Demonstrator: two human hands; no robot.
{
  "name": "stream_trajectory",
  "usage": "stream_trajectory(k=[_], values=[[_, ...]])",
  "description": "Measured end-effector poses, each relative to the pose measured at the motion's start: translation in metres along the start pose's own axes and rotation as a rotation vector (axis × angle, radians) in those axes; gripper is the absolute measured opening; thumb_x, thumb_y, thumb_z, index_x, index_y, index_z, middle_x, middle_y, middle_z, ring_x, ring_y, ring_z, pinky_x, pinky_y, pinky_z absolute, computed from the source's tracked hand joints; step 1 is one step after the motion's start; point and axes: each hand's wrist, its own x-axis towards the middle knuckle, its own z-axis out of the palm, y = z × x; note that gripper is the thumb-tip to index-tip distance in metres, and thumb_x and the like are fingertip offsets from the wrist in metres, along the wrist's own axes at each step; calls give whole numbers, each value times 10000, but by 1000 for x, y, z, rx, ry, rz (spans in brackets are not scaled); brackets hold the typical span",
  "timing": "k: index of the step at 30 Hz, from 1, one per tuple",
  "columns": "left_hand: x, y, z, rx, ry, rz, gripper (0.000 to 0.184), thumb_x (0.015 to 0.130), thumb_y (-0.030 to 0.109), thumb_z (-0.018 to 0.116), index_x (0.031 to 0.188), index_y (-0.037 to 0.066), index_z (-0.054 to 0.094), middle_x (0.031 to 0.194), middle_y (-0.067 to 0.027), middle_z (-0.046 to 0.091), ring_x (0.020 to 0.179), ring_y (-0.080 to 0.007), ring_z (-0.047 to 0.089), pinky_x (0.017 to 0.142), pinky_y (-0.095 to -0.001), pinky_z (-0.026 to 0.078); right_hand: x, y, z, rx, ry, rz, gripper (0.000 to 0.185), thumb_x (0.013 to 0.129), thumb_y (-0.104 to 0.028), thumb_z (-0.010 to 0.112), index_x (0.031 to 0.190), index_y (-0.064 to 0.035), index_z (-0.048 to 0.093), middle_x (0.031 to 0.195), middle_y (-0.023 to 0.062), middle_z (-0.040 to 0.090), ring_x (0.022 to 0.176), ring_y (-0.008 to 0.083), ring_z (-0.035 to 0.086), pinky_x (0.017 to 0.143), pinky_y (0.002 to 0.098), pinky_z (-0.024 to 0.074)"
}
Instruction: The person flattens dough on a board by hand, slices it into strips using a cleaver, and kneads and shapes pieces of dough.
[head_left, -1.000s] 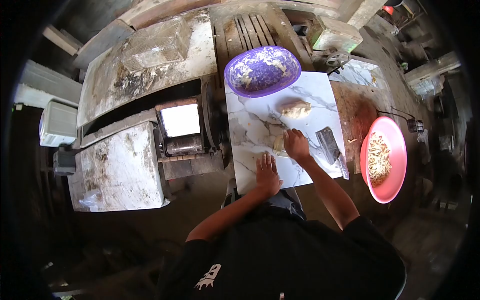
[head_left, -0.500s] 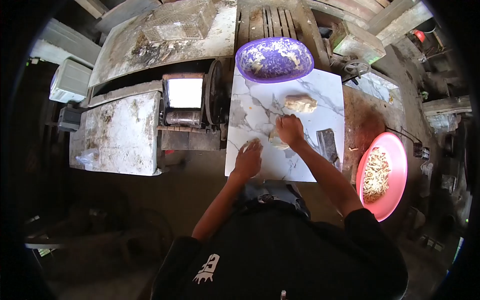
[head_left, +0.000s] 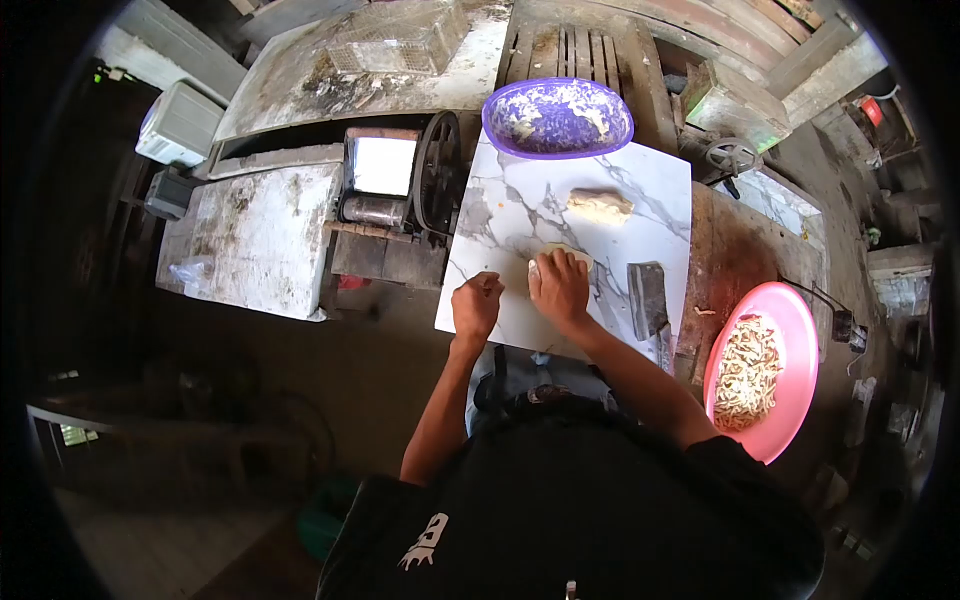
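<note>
On a white marble-patterned board, my right hand rests with curled fingers over a flat piece of pale dough, whose far edge shows past the knuckles. To its left, near the board's edge, my left hand is closed; whatever it may hold is hidden. Beyond my right hand lies a thicker dough roll. A dark, wide-bladed cleaver lies to the right. At the board's far end stands a purple basin smeared with dough.
A pink basin holding many pale strips stands at the right. Left of the board is a roller machine with a large wheel, beside a stained white tabletop. A wire crate sits farther back.
My right hand has drawn nearer and left, its fingers now over the dough. My left hand has moved towards the board's near left edge and curled closed. The view has shifted slightly.
</note>
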Motion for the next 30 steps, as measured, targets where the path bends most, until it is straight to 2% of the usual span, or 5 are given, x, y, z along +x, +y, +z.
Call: stream_trajectory(k=[14,20,22,24,30], values=[[-44,1,31,-50,174,-279,290,928,257,591,976,-2,714,726,-159,694,623,-254,691,638,-342,526,-68,21,-29,28,-150,-352,604,750,-558,679,1100,-71,605,1076,128,535,1074,291,488,911,496,335],[-45,37,56,369,272,-128,410,909,382,604,684,40,621,609,-161,609,556,-372,601,537,-474,470,-31,80,-31,373,-80,148,496,827,-479,659,1050,-38,616,992,168,633,912,353,612,835,484,456],[-42,42,75,237,308,186,287,885,330,609,844,50,653,876,-166,672,811,-333,641,683,-435,520,-7,100,-34,516,-80,378,456,845,-436,647,1018,-15,617,969,199,646,884,380,626,805,461,478],[-38,41,106,432,79,211,623,904,372,566,1342,-55,451,1424,-207,438,1319,-361,401,1091,-405,343,17,109,-40,577,-107,446,449,846,-424,644,1014,-8,617,977,213,647,888,390,627,809,452,481],[-56,57,151,611,-11,274,860,878,532,538,1441,-67,282,1497,-238,310,1425,-347,241,1171,-444,176,46,86,-43,331,-279,63,458,809,-409,667,1069,-36,612,1050,201,639,959,396,614,830,456,484]])
